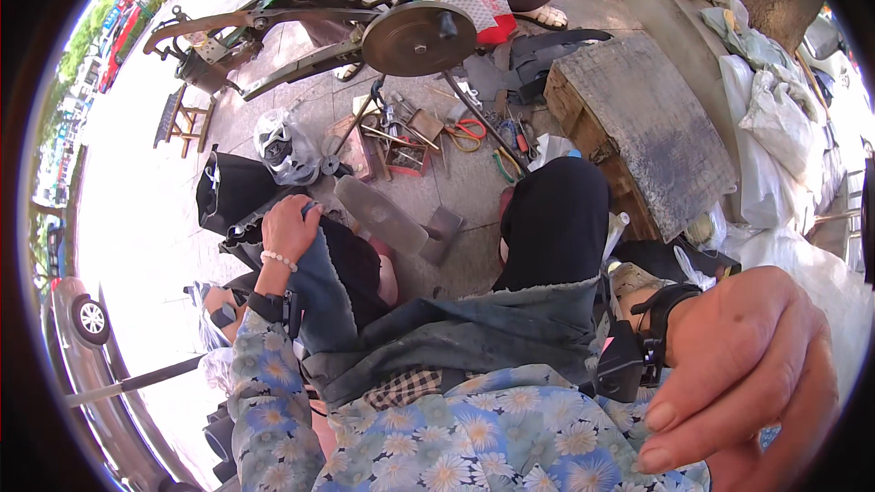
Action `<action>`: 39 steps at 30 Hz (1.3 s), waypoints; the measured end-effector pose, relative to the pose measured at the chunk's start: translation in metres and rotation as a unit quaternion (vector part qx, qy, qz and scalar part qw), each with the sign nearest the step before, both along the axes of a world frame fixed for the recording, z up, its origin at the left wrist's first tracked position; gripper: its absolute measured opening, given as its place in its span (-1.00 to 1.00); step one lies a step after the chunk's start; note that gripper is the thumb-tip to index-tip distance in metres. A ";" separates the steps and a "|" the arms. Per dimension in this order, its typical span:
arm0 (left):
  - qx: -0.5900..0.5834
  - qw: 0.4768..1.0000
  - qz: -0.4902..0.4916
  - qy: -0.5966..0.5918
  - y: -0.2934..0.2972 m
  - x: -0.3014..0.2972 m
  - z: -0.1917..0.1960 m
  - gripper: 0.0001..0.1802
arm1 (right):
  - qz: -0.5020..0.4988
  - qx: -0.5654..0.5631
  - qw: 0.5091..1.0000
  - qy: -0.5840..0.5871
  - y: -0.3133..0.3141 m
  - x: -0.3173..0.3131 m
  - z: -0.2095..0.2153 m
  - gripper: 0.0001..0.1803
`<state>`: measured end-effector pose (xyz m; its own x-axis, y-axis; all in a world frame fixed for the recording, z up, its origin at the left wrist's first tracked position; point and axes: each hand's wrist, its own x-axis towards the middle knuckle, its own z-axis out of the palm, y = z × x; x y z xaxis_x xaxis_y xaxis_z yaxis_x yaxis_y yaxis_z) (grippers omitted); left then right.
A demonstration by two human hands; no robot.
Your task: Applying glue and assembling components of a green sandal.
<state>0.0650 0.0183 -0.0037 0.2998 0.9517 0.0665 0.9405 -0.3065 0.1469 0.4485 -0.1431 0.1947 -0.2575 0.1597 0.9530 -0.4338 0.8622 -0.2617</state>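
My left hand [290, 230], with a pale beaded bracelet at the wrist, is by my left knee. Its fingers are closed on the frayed edge of a dark blue-grey cloth apron [474, 333] that lies across my lap. Close to the camera at the lower right is my right hand [743, 374], raised and curled, with its fingertips near one another. Whatever it may hold is hidden. Between my knees stands a grey, sole-shaped shoe anvil [381, 215], and a flat dark block [442, 235] lies beside it.
Ahead stands a green and black machine with a round wheel [419, 39]. Below it lie a tool box [406, 157], orange-handled scissors [467, 135] and several hand tools. A worn wooden box [643, 118] is at the right, a plastic bag [284, 146] at the left. Another person's sandalled foot [545, 16] shows beyond.
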 end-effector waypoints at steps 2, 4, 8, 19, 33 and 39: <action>-0.010 1.000 0.007 0.011 0.000 0.000 0.001 -0.68 | 0.009 -0.002 1.000 -0.004 -0.005 0.000 0.002 -0.84; 0.005 1.000 -0.001 0.009 0.000 -0.001 0.000 -0.68 | 0.022 -0.001 1.000 -0.004 -0.008 0.002 0.005 -0.85; 0.010 1.000 0.008 -0.001 -0.003 -0.006 -0.001 -0.68 | 0.039 -0.002 0.999 -0.009 -0.015 -0.003 0.010 -0.86; 0.030 0.998 0.008 -0.052 -0.013 -0.035 0.002 -0.68 | 0.088 0.010 0.996 -0.007 -0.023 -0.044 0.022 -0.87; 0.050 0.994 0.034 -0.093 -0.024 -0.074 -0.006 -0.68 | 0.120 0.021 0.993 -0.002 -0.029 -0.090 0.033 -0.87; 0.040 0.994 0.036 -0.091 -0.021 -0.073 -0.005 -0.67 | 0.117 0.019 0.993 -0.002 -0.024 -0.091 0.036 -0.86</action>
<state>-0.0082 -0.0032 -0.0083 0.2068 0.9599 0.1894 0.9205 -0.2565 0.2948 0.3571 -0.1673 0.2309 -0.2868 0.0583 0.9562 -0.6220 0.7478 -0.2321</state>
